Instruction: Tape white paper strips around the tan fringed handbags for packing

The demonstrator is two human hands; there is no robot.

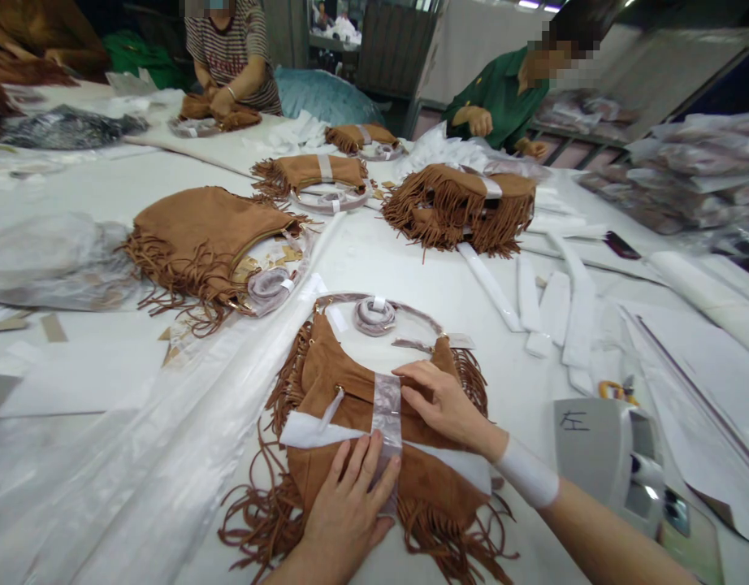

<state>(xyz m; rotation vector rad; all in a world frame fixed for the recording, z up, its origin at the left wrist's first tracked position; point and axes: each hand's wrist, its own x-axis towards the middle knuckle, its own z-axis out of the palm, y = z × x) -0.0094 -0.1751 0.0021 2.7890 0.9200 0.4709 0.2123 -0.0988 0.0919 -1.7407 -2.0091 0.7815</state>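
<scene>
Both hands (353, 496) (439, 402) open, pressing clear strip (387, 410) on fringed bag (335, 366); grey dispenser (594, 455) near right wrist

Broad white tabletop (356, 264); dark ribbed panel (387, 50) behind, beside opening (336, 31); pale partition (472, 49) to right; lit ceiling lights (529, 4) above.

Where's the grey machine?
In the head view, the grey machine sits at the right, beside the right forearm, just below the small yellow tool.
</scene>
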